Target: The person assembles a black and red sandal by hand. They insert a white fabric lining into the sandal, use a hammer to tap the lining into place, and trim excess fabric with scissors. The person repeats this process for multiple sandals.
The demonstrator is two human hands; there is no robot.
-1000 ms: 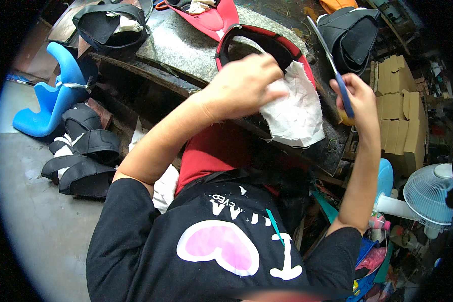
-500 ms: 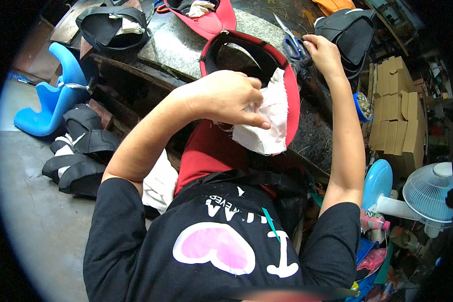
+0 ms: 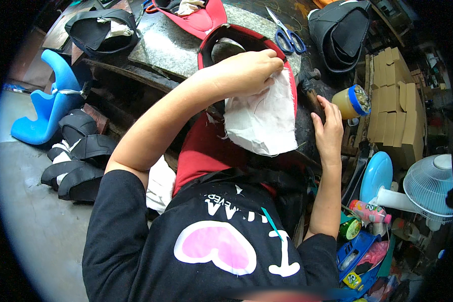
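Note:
My left hand [image 3: 259, 73] pinches the upper part of a white cloth piece [image 3: 261, 126] with a frayed edge. The cloth lies over a red cap-shaped piece [image 3: 256, 31] with a black inside, which rests at my lap by the bench edge. Some of its inside is hidden by my left hand and the cloth. My right hand [image 3: 329, 128] has its fingers apart, close to a dark tool with a brownish handle [image 3: 313, 100], perhaps a hammer. Beyond it lie scissors with blue handles [image 3: 289, 40].
A jar with a blue rim [image 3: 357, 100] stands right of my right hand. Another red piece [image 3: 206, 20] and black shaped pieces [image 3: 103, 32] lie on the bench. Cardboard boxes [image 3: 397, 100] and a fan [image 3: 428, 186] are at right, a blue chair-like form [image 3: 50, 100] at left.
My right hand has let go of the scissors, which now lie on the bench, and has come nearer to me. My left hand has moved up and right along the cloth, which lies flatter.

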